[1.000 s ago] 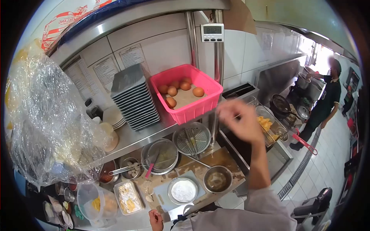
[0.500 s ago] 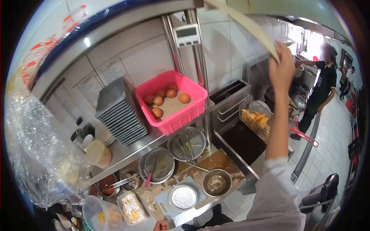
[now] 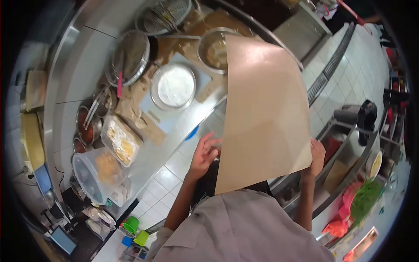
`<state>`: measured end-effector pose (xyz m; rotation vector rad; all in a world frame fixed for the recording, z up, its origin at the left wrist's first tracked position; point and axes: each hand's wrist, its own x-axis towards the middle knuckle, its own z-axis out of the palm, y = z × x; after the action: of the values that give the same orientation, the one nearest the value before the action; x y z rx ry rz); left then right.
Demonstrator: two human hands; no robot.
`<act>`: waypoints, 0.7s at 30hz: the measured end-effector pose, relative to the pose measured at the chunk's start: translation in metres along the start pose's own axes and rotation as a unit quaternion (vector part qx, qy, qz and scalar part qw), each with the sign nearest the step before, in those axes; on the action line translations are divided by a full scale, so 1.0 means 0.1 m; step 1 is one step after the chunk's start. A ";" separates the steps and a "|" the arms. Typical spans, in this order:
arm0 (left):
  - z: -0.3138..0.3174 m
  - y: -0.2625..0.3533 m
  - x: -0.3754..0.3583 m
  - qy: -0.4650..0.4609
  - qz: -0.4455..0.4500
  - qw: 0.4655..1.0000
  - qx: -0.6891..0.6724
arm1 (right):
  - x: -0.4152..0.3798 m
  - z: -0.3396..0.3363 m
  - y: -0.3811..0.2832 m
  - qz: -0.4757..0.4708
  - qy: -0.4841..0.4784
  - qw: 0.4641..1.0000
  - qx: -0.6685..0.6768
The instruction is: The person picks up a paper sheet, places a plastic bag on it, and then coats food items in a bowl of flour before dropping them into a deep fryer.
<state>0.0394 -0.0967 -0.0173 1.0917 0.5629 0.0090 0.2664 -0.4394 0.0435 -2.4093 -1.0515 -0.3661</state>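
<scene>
A large brown sheet of paper (image 3: pixel 266 113) hangs in front of my body. Its right edge is gripped by my right hand (image 3: pixel 317 157), with the thumb in front and the other fingers partly hidden. Just left of the sheet is my left hand (image 3: pixel 204 155), fingers spread and holding nothing. Beyond the hands, a metal bowl of white powder (image 3: pixel 175 86) stands on a light blue board (image 3: pixel 166 124). The sheet partly covers a pan with liquid (image 3: pixel 214 52).
On the counter's left are a tub of floured yellow pieces (image 3: pixel 120 142), a clear plastic container (image 3: pixel 89 174), a pot with a pink-handled tool (image 3: pixel 131 54) and a strainer (image 3: pixel 163 17). Metal shelving (image 3: pixel 345 148) stands at the right, near green leaves (image 3: pixel 366 201).
The view has swung down toward my body. My right hand has come down from overhead with the sheet, which now shows its broad face. My left hand has risen into fuller view.
</scene>
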 end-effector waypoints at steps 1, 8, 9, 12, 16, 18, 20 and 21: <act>0.07 -0.13 -0.03 -0.030 0.019 0.997 -0.066 | -0.15 -0.13 -0.05 -0.003 -0.043 0.999 0.020; 0.05 -0.86 -0.63 0.190 -0.026 0.966 -0.171 | -0.99 -0.01 -0.23 0.032 -0.151 0.988 -0.017; -0.07 -0.82 -0.71 0.189 -0.090 0.945 -0.250 | -1.08 0.13 -0.20 0.045 -0.163 0.986 0.004; -0.22 -1.01 -0.71 0.167 -0.116 0.921 -0.331 | -1.12 0.62 -0.11 0.039 -0.234 0.968 0.081; -0.69 -1.54 -0.47 0.218 -0.161 0.957 -0.105 | -1.20 1.38 0.23 0.113 -0.192 0.925 0.307; -0.71 -1.66 -0.21 0.214 -0.162 0.963 -0.036 | -1.12 1.75 0.47 0.084 -0.137 0.919 0.361; -0.85 -1.81 0.10 0.196 -0.151 0.968 -0.039 | -1.12 2.25 0.65 0.141 -0.054 0.865 0.478; -0.89 -1.87 0.30 0.200 -0.152 0.967 -0.034 | -0.95 2.40 0.77 0.158 -0.091 0.865 0.467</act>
<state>-0.0231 -0.1029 -0.2172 0.9309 1.0825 -0.0204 0.2726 -0.4162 -0.2245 -1.6698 -0.6435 0.4220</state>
